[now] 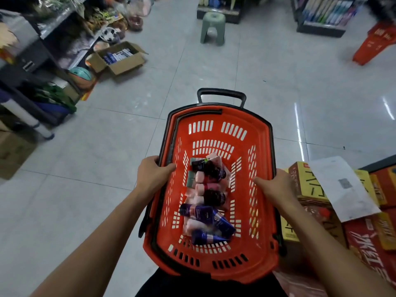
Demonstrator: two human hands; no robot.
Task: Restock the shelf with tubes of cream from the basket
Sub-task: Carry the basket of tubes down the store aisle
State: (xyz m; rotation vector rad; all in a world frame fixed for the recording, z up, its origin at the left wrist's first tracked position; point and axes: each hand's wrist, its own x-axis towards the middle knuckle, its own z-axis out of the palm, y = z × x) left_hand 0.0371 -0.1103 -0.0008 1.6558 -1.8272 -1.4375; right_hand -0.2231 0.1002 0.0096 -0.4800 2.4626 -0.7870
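A red plastic basket (214,266) with a black handle fills the lower middle of the head view, held up in front of me. Several tubes of cream (209,197) lie in a heap on its bottom, pink, dark purple and blue ones. My left hand (152,174) grips the basket's left rim, thumb inside. My right hand (276,185) grips the right rim the same way. A shelf unit (64,37) with mixed goods stands at the left.
An open cardboard box (120,58) lies on the floor by the left shelf. A green stool (213,27) stands in the aisle ahead. Stacked red and yellow cartons (334,202) sit close at my right. Another red basket (377,43) is at the far right.
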